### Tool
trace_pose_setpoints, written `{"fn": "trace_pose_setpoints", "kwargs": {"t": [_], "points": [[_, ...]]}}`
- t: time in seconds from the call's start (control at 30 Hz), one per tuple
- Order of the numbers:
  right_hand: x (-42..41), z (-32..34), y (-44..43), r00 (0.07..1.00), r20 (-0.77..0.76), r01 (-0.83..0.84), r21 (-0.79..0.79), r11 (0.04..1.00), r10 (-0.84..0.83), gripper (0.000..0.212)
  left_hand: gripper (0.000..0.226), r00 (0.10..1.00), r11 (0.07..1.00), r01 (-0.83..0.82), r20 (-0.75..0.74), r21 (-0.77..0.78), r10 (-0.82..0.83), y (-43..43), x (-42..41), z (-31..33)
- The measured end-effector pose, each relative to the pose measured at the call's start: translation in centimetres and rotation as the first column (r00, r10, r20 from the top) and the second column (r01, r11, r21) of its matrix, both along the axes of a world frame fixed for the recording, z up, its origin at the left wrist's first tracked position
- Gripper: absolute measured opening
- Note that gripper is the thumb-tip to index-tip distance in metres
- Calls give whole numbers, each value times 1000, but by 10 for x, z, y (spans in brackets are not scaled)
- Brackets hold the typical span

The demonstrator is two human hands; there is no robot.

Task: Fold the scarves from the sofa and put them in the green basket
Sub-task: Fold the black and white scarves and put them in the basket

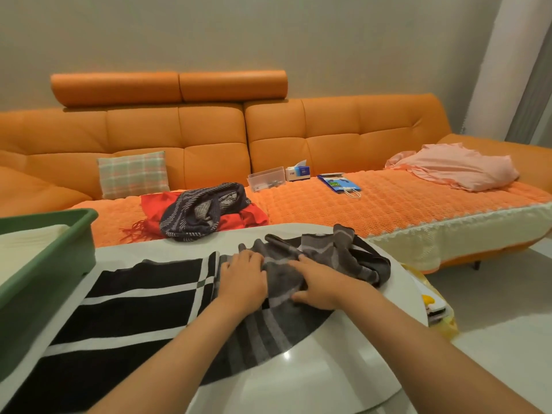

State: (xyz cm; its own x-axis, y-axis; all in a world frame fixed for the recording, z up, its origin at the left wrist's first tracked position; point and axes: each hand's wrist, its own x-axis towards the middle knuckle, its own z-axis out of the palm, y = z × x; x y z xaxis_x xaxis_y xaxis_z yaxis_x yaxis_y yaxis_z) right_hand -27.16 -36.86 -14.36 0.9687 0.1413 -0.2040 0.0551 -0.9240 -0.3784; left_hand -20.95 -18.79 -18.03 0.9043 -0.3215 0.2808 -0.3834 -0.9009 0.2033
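Our left hand (pixel 243 277) and right hand (pixel 319 286) press the scarf (pixel 143 306) flat, fingers straight; next we should fold it.

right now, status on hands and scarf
Left hand and right hand press on grey-and-black striped scarf, spread on white table. Dark striped scarf and red fringed scarf on orange sofa. Green plastic basket at left, path clear.
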Motion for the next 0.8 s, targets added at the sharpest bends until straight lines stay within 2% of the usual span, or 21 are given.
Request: {"fn": "trace_pose_setpoints", "kwargs": {"t": [0.07, 0.13, 0.27, 0.33, 0.4, 0.47, 0.53, 0.6, 0.63, 0.7, 0.8], "points": [[-13, -2, -7, 991, -102, 79, -49, 996, -84, 100, 40, 999, 999, -40, -27, -27, 39, 11, -6, -1], [-24, -4, -10, 983, -137, 93, -207, 974, -123, 96, 48, 996, 999, -50, -80, 9, 50, 24, -8, 0], [-35, -4, 3, 968, -77, 177, -464, 868, -239, 88, 70, 914, 970, -7, -393, 242, 104, 49, -11, 7], [-38, -1, 14, 957, -66, 199, -557, 806, -282, 89, 79, 873, 959, -30, -459, 283, 163, 56, -12, 6], [-37, 3, 26, 959, -39, 200, -612, 765, -281, 86, 83, 863, 947, -72, -457, 312, 216, 62, -14, 7], [-34, 1, 34, 978, 97, 206, -586, 784, -185, 77, 79, 881, 967, -82, -437, 241, 184, 66, -13, 7], [-30, -5, 43, 974, 222, 138, -465, 875, -36, 66, 66, 948, 998, -69, -311, 9, 68, 69, -12, 6], [-23, -10, 54, 973, 227, 21, -279, 960, 44, 62, 54, 994, 975, -71, -97, -212, 51, 72, -8, 7], [-20, -12, 59, 983, 178, -11, -191, 982, 46, 62, 51, 996, 964, -92, -40, -250, 85, 76, -6, 9], [-15, -19, 66, 996, 67, -52, -113, 992, 60, 65, 51, 989, 976, -140, -68, -169, 130, 92, -2, 7], [-7, -29, 66, 997, -25, -81, -280, 957, 77, 71, 61, 948, 997, -50, -310, 65, 68, 124, -4, -4]]}}
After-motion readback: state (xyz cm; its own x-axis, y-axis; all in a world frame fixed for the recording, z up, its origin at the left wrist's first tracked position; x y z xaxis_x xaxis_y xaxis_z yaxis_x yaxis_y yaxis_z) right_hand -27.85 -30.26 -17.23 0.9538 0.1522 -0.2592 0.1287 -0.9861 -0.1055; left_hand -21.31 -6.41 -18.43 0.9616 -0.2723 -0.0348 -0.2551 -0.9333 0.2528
